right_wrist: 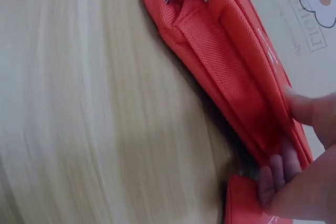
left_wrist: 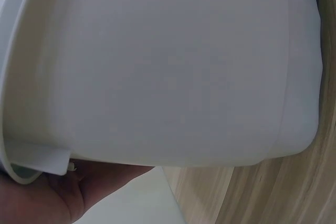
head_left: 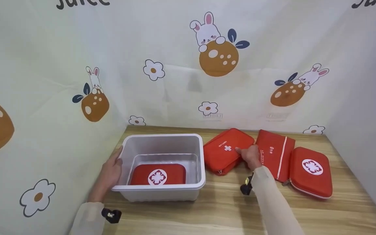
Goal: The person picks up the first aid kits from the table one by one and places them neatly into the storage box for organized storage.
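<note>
My left hand (head_left: 111, 173) holds the left rim of a light grey plastic bin (head_left: 160, 195); the left wrist view shows the fingers under its rim. Inside the bin lies a red first aid case (head_left: 138, 174) with a white cross emblem. To the right of the bin is a red fabric first aid pouch (head_left: 219, 158) with a small white cross. My right hand (head_left: 251, 157) pinches that pouch by its right edge, thumb on top and fingers beneath, as the right wrist view shows. The pouch's zipped side (right_wrist: 220, 72) faces that camera.
A flat red pouch (head_left: 274, 143) with a white stripe lies right of my right hand. Beside it is another red first aid case (head_left: 317, 181). All stand on a wooden tabletop (head_left: 220, 209), with a printed cloth (head_left: 175, 98) around the back and sides.
</note>
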Action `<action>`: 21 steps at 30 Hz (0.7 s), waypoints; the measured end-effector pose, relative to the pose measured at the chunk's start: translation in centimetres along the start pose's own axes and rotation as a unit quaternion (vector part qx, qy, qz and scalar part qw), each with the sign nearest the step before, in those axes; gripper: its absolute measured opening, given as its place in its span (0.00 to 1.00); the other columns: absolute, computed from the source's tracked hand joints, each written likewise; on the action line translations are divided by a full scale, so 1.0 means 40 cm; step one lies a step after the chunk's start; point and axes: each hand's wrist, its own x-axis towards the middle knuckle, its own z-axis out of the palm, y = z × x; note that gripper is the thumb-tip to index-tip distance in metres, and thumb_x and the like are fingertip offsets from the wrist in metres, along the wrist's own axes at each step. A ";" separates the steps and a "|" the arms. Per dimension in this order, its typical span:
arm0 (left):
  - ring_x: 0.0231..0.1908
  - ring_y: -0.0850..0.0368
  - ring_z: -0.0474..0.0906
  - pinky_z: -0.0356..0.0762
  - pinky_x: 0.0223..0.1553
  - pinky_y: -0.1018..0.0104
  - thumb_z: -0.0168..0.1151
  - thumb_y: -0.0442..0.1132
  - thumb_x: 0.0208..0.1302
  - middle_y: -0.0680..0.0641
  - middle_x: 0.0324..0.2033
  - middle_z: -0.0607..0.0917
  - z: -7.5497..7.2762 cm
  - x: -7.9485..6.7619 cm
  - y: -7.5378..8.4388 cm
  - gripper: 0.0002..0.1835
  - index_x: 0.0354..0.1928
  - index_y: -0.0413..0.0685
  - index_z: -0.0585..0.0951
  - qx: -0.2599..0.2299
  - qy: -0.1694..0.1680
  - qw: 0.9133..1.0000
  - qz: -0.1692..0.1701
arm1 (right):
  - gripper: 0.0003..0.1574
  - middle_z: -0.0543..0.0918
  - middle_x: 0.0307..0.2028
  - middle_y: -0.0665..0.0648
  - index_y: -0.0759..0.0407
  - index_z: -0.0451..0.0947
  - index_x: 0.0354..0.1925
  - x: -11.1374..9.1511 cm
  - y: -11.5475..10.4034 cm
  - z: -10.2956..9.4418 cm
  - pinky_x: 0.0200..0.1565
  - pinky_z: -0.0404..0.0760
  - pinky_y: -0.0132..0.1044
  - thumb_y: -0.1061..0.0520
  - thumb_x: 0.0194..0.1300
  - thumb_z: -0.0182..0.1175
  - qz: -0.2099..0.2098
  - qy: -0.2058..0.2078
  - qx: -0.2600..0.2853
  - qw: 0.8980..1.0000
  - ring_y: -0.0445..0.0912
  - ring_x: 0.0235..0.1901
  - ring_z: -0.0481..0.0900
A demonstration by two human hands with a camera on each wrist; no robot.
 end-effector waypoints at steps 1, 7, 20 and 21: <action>0.79 0.37 0.41 0.41 0.79 0.41 0.30 0.40 0.79 0.38 0.79 0.49 0.000 0.000 -0.001 0.30 0.80 0.50 0.48 0.000 0.001 1.000 -0.001 | 0.35 0.83 0.34 0.58 0.63 0.75 0.51 0.001 0.001 -0.002 0.32 0.83 0.40 0.36 0.63 0.66 0.008 0.002 -0.002 1.000 0.52 0.29 0.81; 0.79 0.38 0.40 0.41 0.79 0.42 0.31 0.39 0.79 0.38 0.79 0.50 -0.002 0.003 -0.002 0.30 0.80 0.51 0.48 0.000 0.001 1.000 -0.004 | 0.24 0.70 0.15 0.49 0.56 0.73 0.29 0.003 0.012 -0.023 0.28 0.75 0.38 0.38 0.69 0.60 0.017 -0.068 0.127 0.989 0.47 0.21 0.73; 0.79 0.37 0.40 0.41 0.79 0.39 0.31 0.41 0.79 0.39 0.80 0.48 0.004 0.000 0.001 0.30 0.81 0.53 0.47 0.000 -0.001 1.000 -0.012 | 0.10 0.77 0.16 0.47 0.55 0.81 0.25 -0.001 0.011 -0.066 0.33 0.75 0.32 0.56 0.63 0.64 0.021 -0.096 0.206 0.974 0.42 0.24 0.73; 0.79 0.37 0.40 0.41 0.79 0.39 0.31 0.41 0.79 0.39 0.80 0.49 0.003 0.000 0.000 0.30 0.81 0.53 0.47 0.000 0.000 1.000 -0.008 | 0.10 0.78 0.16 0.47 0.55 0.80 0.24 -0.001 0.012 -0.069 0.33 0.75 0.32 0.57 0.62 0.64 0.022 -0.092 0.208 0.974 0.42 0.25 0.73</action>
